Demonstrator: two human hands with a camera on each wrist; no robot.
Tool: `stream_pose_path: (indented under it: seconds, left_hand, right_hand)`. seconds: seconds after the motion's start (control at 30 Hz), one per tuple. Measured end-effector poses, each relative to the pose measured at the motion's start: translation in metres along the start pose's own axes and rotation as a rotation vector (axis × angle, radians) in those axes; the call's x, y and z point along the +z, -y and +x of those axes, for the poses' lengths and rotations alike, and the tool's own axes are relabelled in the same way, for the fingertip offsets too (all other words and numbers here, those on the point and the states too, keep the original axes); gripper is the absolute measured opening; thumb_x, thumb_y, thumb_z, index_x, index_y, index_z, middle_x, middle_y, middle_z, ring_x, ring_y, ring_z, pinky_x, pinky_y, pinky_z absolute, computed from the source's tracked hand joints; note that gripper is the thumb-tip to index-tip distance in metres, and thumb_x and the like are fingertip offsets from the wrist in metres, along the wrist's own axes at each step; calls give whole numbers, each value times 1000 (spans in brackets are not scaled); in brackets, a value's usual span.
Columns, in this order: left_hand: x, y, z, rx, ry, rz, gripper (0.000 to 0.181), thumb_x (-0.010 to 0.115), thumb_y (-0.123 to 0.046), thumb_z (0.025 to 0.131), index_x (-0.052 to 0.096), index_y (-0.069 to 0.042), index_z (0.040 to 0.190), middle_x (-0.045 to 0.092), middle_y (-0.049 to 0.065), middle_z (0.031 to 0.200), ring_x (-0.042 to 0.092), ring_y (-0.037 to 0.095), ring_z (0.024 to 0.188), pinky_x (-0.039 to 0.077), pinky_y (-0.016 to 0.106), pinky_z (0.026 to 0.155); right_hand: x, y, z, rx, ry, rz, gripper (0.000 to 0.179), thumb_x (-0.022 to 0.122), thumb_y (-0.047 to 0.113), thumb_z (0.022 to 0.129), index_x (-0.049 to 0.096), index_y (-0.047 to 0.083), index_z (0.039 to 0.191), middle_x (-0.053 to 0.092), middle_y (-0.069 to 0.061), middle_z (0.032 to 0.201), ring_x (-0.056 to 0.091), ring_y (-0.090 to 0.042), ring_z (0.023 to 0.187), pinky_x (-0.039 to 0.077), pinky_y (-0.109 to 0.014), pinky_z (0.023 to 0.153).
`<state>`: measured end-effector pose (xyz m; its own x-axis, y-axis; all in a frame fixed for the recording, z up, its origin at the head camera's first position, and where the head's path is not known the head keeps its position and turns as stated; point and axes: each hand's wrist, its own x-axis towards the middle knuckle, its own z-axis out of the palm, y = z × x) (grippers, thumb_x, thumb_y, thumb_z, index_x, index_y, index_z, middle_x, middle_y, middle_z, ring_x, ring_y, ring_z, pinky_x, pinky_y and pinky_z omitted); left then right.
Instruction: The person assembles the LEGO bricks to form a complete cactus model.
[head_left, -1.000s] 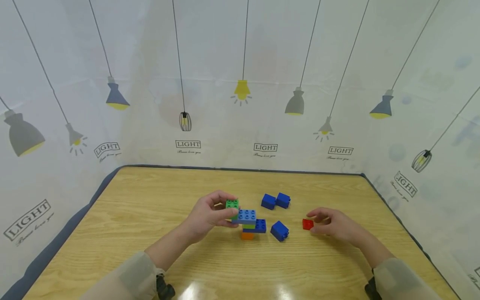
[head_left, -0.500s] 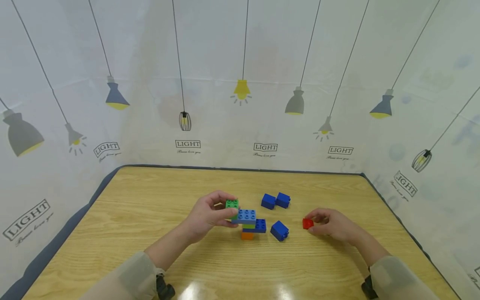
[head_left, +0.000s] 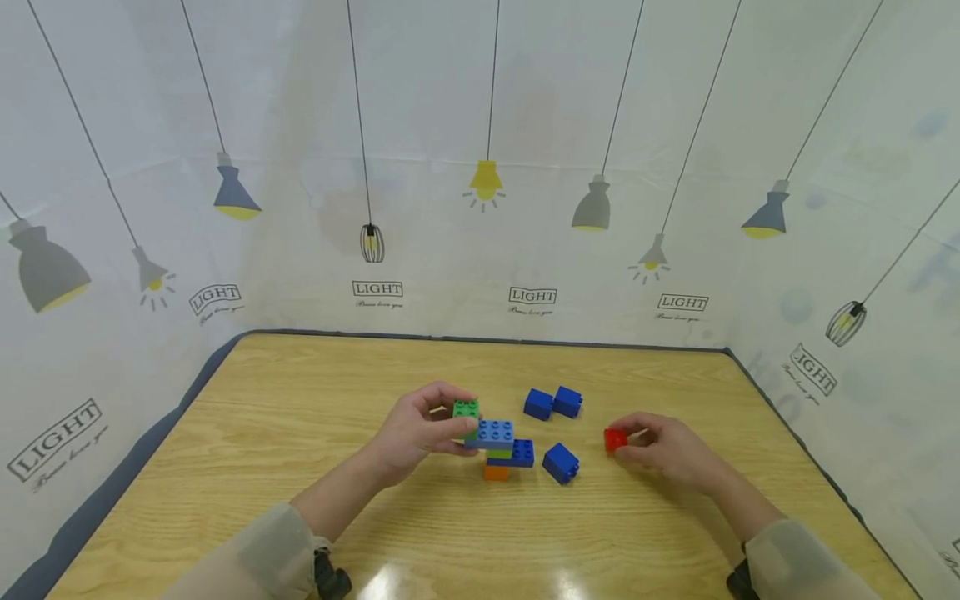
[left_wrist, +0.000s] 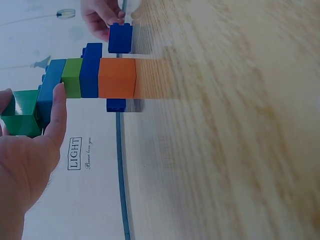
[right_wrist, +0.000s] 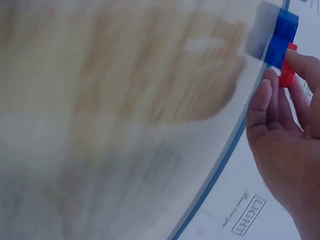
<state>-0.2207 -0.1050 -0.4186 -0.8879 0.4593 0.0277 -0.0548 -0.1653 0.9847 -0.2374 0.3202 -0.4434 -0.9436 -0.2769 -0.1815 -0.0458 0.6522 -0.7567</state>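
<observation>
My left hand (head_left: 416, 433) grips the green brick (head_left: 466, 408) at the upper left of a built stack, thumb in front and fingers behind. Below the green brick comes a light blue brick (head_left: 495, 432), then a lime brick (left_wrist: 72, 77), a dark blue brick (head_left: 522, 453) and an orange brick (left_wrist: 116, 78) at the bottom. To the right of the stack, my right hand (head_left: 671, 450) pinches a small red brick (head_left: 616, 441) between thumb and fingers. In the right wrist view the red brick (right_wrist: 288, 70) looks held off the table, part of it behind the thumb.
Two loose blue bricks (head_left: 538, 403) lie close together behind the stack; another blue brick (head_left: 561, 463) lies between the stack and my right hand. The wooden table (head_left: 337, 367) ends at a dark blue edge, with a lamp-printed curtain (head_left: 442, 250) behind.
The right hand's fingers have closed on the red brick, which has risen slightly and tilted. The left hand and the stack stay where they were.
</observation>
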Motion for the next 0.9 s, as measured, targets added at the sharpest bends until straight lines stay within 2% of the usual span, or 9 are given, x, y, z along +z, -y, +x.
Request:
stream_pose_path:
  seconds: [0.23,0.33,0.5,0.73,0.9]
  left_hand:
    - [1,-1,0,-5,-5,-10,33,73,-1,103,66,1,134,60,7,113,66,22,105,69,54,92]
    - [1,-1,0,-7,-6,-11,31,74,-1,103,67,-2,133,59,7,114,66,23,106,69,53,91]
    - [1,0,0,-2,-5,-10,39,73,-1,103,60,7,139,59,6,113,66,22,104,69,52,91]
    - [-1,2,1,11,5,-7,28,74,-2,103,69,-5,130,59,6,111,65,21,102,70,52,91]
    - [-1,3,1,5,-1,-3,37,73,-1,103,61,7,137,59,6,111,65,21,102,69,52,91]
  right_hand:
    - [12,19,3,-147,-54,-21,42,81,29,102,73,15,140,76,-9,129,69,-20,103,62,-26,80]
    - [18,28,4,-177,-59,-7,41,81,32,102,75,19,140,75,-8,130,69,-21,104,62,-25,82]
    - [30,43,4,-227,-54,11,38,79,33,103,77,21,139,74,-7,132,67,-21,108,62,-24,87]
    - [46,60,7,-274,-25,12,34,79,35,103,79,25,135,75,-1,124,65,-18,110,61,-27,89]
    - [55,67,11,-295,3,15,33,80,33,102,80,25,134,74,-1,125,63,-21,114,60,-31,94]
